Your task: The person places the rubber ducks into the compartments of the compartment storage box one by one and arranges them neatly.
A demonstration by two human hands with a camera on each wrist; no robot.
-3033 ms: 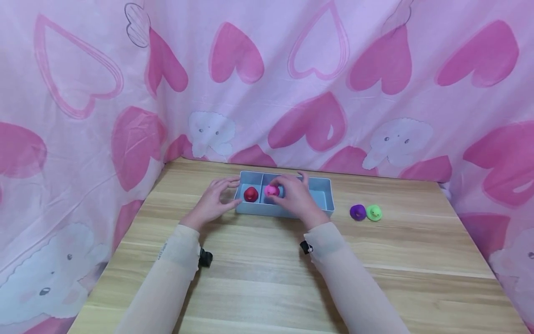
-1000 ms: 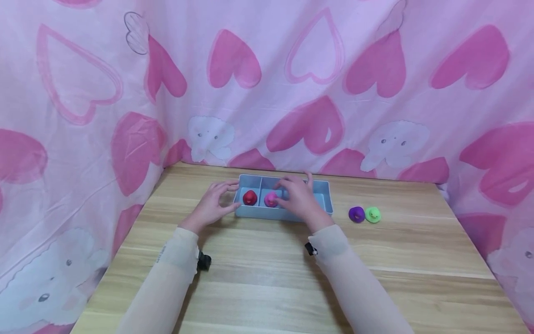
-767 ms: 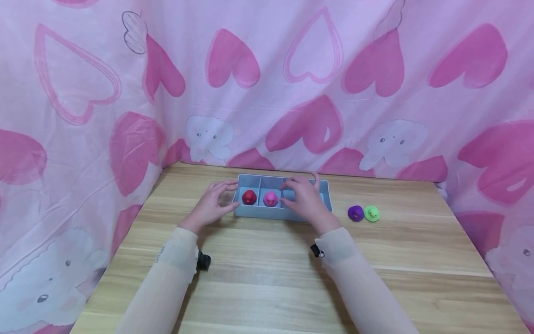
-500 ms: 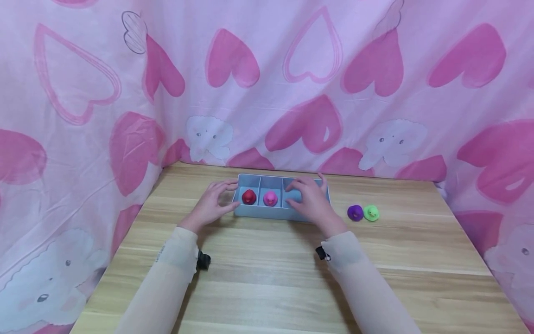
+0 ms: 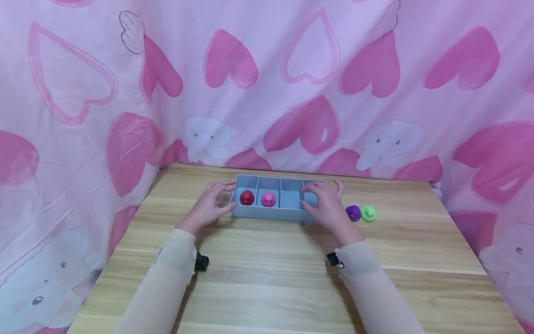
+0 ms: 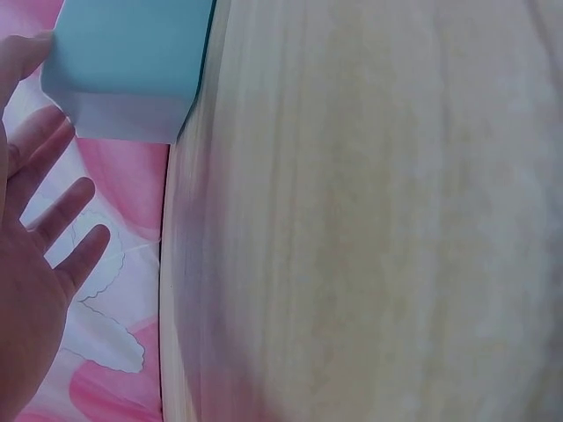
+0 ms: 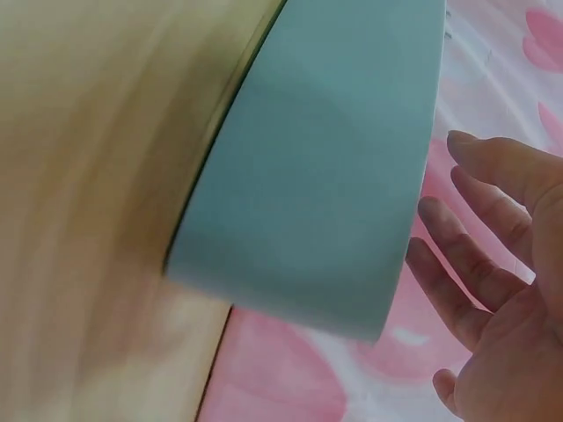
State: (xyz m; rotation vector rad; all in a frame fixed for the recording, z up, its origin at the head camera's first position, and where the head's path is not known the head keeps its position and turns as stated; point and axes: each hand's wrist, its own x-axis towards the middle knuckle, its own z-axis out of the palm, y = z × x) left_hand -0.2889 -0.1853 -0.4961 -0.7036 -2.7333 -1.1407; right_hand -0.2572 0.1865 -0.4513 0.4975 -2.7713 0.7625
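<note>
A blue-grey divided box (image 5: 267, 213) stands near the back of the table. Its leftmost compartment holds a red toy duck (image 5: 247, 198); a pink toy duck (image 5: 268, 199) sits in the compartment beside it. My left hand (image 5: 209, 204) rests its thumb and fingertips against the box's left end, fingers fairly straight in the left wrist view. Over the right end of the box hovers my right hand (image 5: 327, 204), fingers spread and loosely bent, holding nothing. To its right, a purple toy duck (image 5: 353, 213) and a green toy duck (image 5: 369, 213) lie side by side on the table.
The wooden table (image 5: 258, 278) reaches back to a pink heart-print curtain (image 5: 233, 106), which also hangs along the left and right sides. A small black wrist camera (image 5: 202, 262) sits at the left cuff, another black camera (image 5: 333, 260) at the right cuff.
The pink duck has been let go in the second compartment. My right hand has moved right, away from it, to the box's right end. My left hand has stayed at the left end.
</note>
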